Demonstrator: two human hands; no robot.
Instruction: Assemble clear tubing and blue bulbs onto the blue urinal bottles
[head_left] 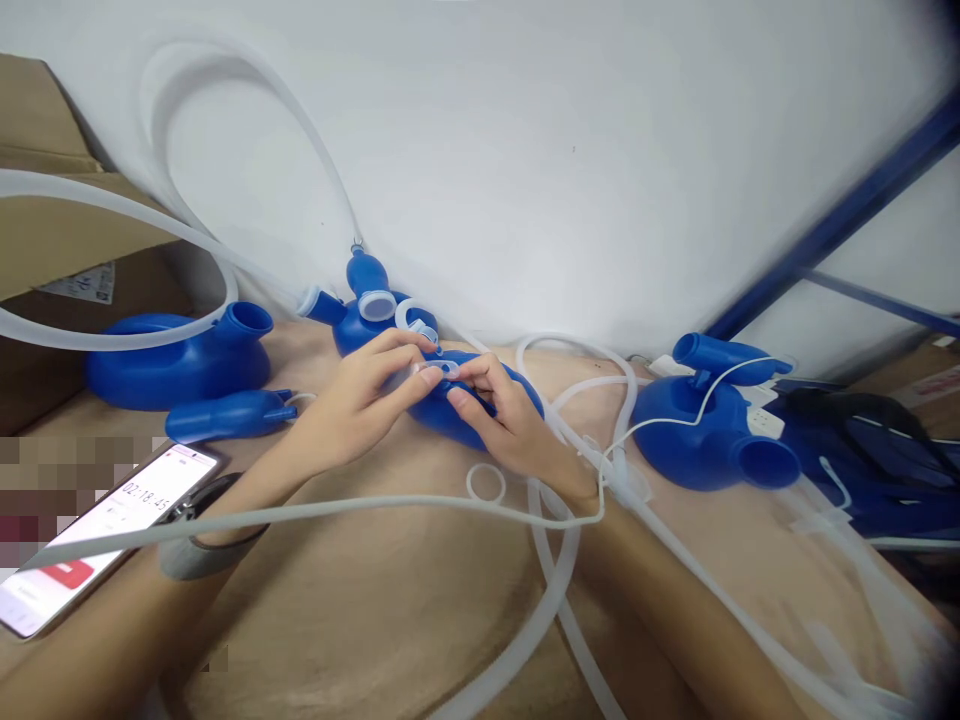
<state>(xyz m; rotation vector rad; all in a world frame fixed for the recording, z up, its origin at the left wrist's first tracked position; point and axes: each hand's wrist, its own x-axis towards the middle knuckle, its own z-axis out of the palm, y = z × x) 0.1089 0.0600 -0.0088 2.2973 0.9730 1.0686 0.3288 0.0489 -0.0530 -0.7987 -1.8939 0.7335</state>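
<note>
Both hands meet over a blue bottle (450, 425) lying on the brown surface (360, 600) at the centre. My left hand (356, 405), with a band at its wrist, pinches the left side of a small clear ring-like piece (448, 370) at the top of the bottle. My right hand (502, 405) has thumb and fingers closed at the right side of the same piece. Just behind the fingers is a white cap with a loop (420, 322). The fingers partly hide the blue bottle and its opening.
Other blue bottles stand at left (180, 360), behind (356, 320) and right (690, 435). A blue spout (225, 415) and phone (112, 530) lie left. Clear tubes (551, 590) cross the surface; a thin white cable (337, 503) passes over my wrists. A carton (90, 230) stands left.
</note>
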